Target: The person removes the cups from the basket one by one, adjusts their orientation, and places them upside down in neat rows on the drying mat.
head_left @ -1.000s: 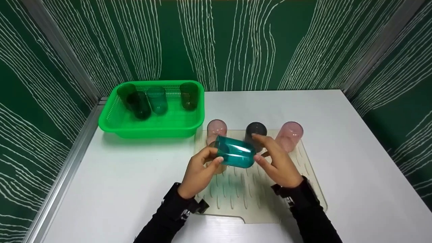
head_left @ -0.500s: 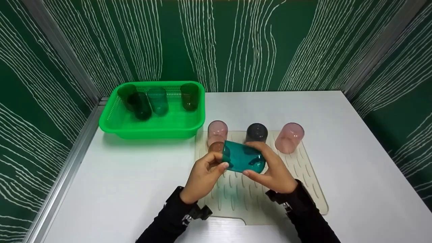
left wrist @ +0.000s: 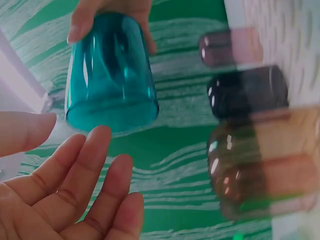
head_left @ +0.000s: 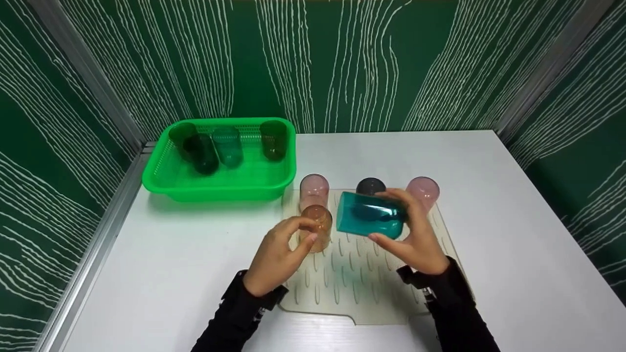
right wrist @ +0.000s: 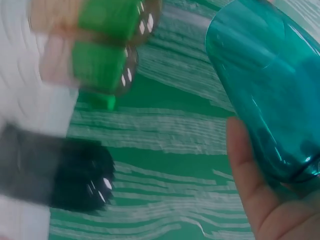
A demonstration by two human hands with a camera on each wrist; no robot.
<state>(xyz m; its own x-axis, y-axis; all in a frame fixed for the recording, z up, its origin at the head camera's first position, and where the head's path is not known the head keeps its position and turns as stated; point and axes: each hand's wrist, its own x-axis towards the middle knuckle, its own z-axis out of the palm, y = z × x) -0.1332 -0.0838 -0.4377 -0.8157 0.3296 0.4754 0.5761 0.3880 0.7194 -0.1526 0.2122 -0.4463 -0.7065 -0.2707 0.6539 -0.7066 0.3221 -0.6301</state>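
Observation:
My right hand (head_left: 415, 234) grips a see-through teal cup (head_left: 367, 215) near its base, tipped on its side above the mat, mouth toward the left. In the right wrist view the teal cup (right wrist: 270, 85) lies against the fingers. My left hand (head_left: 281, 254) is apart from the cup, its fingers spread and holding nothing, as the left wrist view shows at the fingers (left wrist: 95, 155). Close behind it an amber cup (head_left: 319, 232) stands upside down on the beige ridged mat (head_left: 342, 293). A pink cup (head_left: 314, 188) stands behind the amber one.
Also upside down on the mat are a dark grey cup (head_left: 370, 186), partly hidden by the teal cup, and another pink cup (head_left: 424, 189) at the right. A green basket (head_left: 220, 192) with several cups stands at the back left of the white table (head_left: 146, 274).
My left hand has let go of the teal cup's rim and drawn back left. My right hand took hold round the base and carried the cup slightly right and up.

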